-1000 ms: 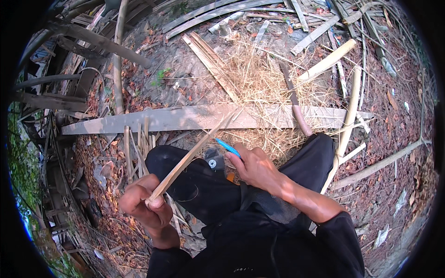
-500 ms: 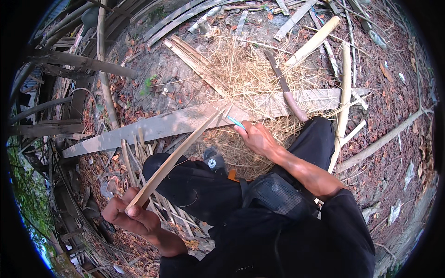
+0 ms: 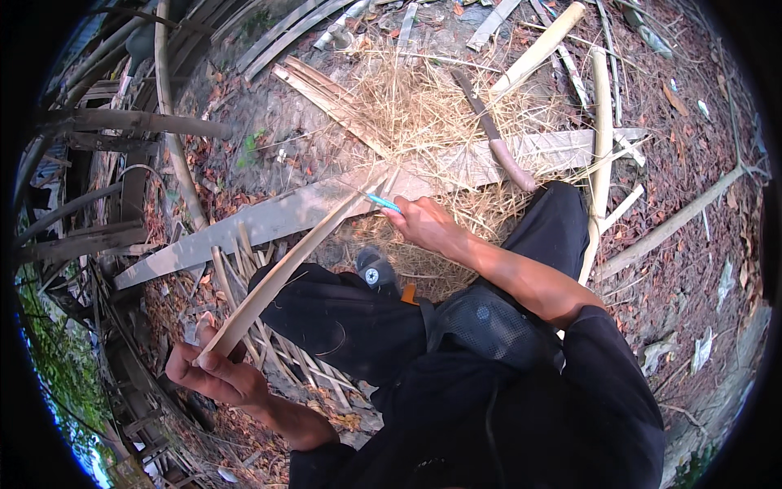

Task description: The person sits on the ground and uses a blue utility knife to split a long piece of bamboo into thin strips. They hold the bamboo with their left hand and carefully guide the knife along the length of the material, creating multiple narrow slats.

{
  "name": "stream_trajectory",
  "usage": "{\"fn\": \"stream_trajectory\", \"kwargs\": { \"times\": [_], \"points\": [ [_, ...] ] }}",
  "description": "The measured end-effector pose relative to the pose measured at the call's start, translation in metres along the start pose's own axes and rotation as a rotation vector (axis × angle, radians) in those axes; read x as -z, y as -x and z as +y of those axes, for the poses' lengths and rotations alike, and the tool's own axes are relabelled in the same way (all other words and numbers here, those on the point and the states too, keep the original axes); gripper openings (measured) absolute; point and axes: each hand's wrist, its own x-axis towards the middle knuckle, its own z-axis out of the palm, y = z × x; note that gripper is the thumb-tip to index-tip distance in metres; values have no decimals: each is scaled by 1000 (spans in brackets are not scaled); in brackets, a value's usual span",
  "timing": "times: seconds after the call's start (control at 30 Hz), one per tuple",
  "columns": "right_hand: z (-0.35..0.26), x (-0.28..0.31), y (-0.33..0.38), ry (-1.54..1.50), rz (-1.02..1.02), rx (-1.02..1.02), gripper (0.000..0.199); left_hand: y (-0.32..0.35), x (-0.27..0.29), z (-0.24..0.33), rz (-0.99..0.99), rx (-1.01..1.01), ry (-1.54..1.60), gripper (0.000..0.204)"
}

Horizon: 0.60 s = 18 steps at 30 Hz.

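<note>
My left hand (image 3: 216,371) is closed round the near end of a long pale strip of split bamboo or wood (image 3: 277,281). The strip slants up and away to the right, its far tip over a wide grey plank (image 3: 269,220). In my right hand (image 3: 428,224) is a small blue-handled knife (image 3: 384,203), gripped with its thin blade pointing left, close to the strip's far end. Whether the blade touches the strip I cannot tell. Beyond my right knee a machete (image 3: 493,130) with a brownish-pink handle lies on shavings (image 3: 423,106) and the plank.
Split strips (image 3: 305,363) lie beside my left leg, and others (image 3: 330,106) beyond the plank. A pale pole (image 3: 603,147) crosses the plank at the right. Old timber (image 3: 122,122) is stacked at the left. Dry leaves and litter cover the ground.
My right hand and the knife have moved left and slightly away along the strip. My left hand, still holding the strip, has shifted a little to the left. The whole view has shifted slightly.
</note>
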Motion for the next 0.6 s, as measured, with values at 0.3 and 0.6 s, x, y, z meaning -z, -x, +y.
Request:
{"fn": "stream_trajectory", "kwargs": {
  "times": [0.3, 0.6],
  "points": [
    [-14, 12, -8, -26, -131, -120, 45, -7, 9, -4, 36, 119, -118, 33],
    [38, -16, 3, 146, -138, -353, 52, 1, 9, -3, -45, 45, -27, 29]
  ]
}}
